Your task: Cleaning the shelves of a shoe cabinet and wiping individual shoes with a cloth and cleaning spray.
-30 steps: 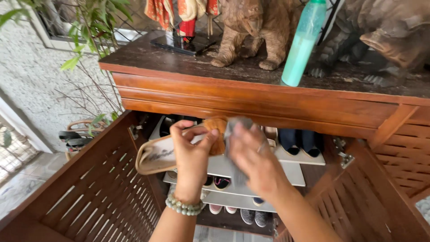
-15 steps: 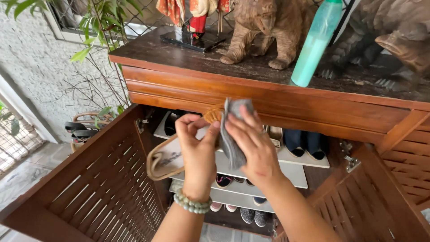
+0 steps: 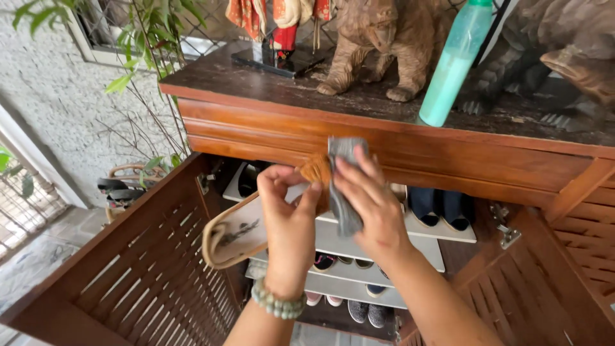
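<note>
Sandal sits pinched in left hand fingers, sole out at 9 o'clock. Right hand fingers press grey cloth vs its tan strap.

- Soft daylight enters from the upper left, brightening the wall.
- Cabinet interior lies in shadow.
- Hands slightly motion-blurred; frame edges bend outward.

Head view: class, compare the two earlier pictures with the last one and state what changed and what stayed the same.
The right hand has shifted the grey cloth up along the tan sandal strap, from blurred motion to a steadier press. The left hand keeps its grip on the sandal. The camera view drifted slightly. The teal bottle, carved animal and shelved shoes stayed put.
</note>
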